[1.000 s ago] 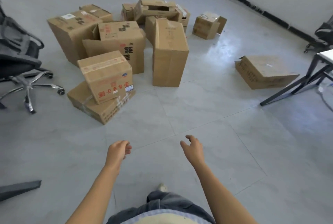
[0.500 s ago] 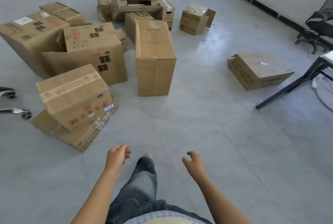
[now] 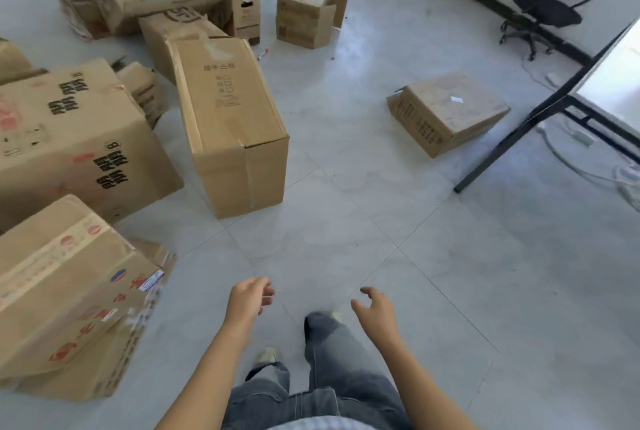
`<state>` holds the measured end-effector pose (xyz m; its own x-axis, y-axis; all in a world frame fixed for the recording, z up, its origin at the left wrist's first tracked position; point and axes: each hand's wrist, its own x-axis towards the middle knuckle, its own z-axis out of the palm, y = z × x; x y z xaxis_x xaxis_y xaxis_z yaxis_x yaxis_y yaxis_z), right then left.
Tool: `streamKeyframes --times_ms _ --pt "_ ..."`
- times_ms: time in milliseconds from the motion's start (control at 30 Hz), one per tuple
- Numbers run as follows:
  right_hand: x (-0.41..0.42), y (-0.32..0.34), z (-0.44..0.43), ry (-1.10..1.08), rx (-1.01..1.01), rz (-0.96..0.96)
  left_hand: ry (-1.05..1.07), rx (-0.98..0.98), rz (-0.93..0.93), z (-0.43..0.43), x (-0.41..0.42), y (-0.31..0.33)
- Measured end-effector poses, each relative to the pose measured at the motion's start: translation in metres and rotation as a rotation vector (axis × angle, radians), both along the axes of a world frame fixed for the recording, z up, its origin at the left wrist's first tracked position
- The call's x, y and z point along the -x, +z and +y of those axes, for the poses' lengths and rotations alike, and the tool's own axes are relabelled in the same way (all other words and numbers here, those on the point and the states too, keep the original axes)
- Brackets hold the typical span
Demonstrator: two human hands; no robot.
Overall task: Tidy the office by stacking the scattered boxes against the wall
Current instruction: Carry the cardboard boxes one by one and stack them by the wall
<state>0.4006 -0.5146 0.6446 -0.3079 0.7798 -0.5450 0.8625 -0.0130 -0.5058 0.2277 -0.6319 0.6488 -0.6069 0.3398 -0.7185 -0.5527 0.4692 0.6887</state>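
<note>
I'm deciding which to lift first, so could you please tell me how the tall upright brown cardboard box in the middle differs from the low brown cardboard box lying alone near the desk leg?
The tall upright box stands on end among other boxes; the low box sits tilted and apart. The tall box is visibly bigger. Both are taped brown cardboard, untouched.

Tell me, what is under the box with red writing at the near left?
The box with red writing rests tilted on a flatter cardboard box, whose front edge and corner show. The rest of that lower box is covered.
</note>
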Motion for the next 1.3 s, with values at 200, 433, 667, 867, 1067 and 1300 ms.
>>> streamKeyframes --times_ms 200,433,667,867,1067,1300 --pt "0.040 -0.009 0.112 -0.101 0.026 0.052 0.004 0.023 0.070 0.114 0.062 -0.005" --pt "0.096 0.011 0.317 -0.153 -0.081 0.154 -0.070 -0.031 0.125 0.292 0.104 0.009" --pt "0.112 0.010 0.433 -0.203 -0.087 0.113 -0.100 -0.040 0.118 0.413 0.131 0.008" --pt "0.129 -0.017 0.515 -0.273 0.003 0.047 -0.110 0.022 0.099 0.517 0.174 -0.015" --pt "0.177 -0.007 0.648 -0.356 -0.076 0.052 -0.197 -0.078 0.132 0.686 0.243 0.004" --pt "0.214 0.010 0.758 -0.507 -0.118 0.030 -0.301 -0.122 0.164 0.830 0.292 0.025"
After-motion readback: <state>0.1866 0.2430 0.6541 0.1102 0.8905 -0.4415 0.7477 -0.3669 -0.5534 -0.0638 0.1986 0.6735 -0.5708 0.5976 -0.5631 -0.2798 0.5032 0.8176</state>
